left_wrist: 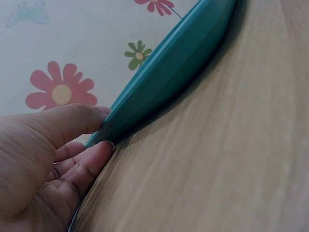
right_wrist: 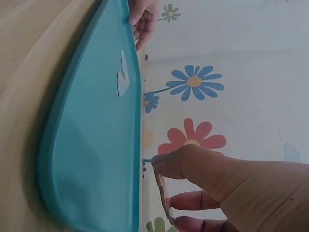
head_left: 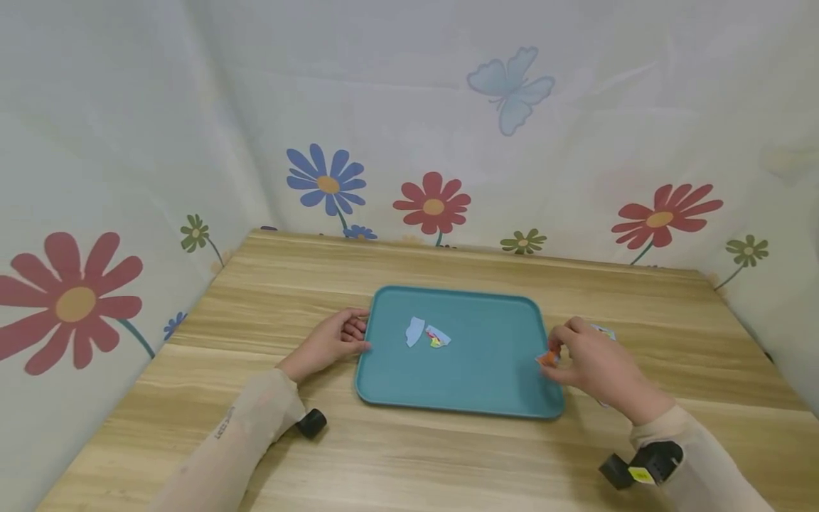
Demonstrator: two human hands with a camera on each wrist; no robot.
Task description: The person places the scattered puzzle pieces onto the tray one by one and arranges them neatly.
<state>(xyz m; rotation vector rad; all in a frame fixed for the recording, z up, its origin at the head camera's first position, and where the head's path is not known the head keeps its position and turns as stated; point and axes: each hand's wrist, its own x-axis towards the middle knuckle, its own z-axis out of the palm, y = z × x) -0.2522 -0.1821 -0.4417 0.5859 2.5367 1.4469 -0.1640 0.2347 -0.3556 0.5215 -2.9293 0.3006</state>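
Note:
A teal tray point(head_left: 461, 380) lies on the wooden table. My left hand point(head_left: 329, 340) holds its left edge; in the left wrist view the thumb point(left_wrist: 79, 120) is at the rim and the fingers are against the side below. Over the tray's right edge, my right hand point(head_left: 595, 363) pinches a small orange puzzle piece point(head_left: 548, 358) between thumb and fingers. The right wrist view shows that piece point(right_wrist: 162, 193) nearly edge-on, raised off the tray. Left of the tray's middle lie a pale blue puzzle piece point(head_left: 414, 331) and a blue one with a colourful print point(head_left: 438, 336), close together.
More printed pieces point(head_left: 604, 331) lie on the table right of the tray, mostly hidden behind my right hand. The wooden table point(head_left: 409, 462) ends at the back against a flower-printed cloth point(head_left: 384, 92), which also hangs at the left and right.

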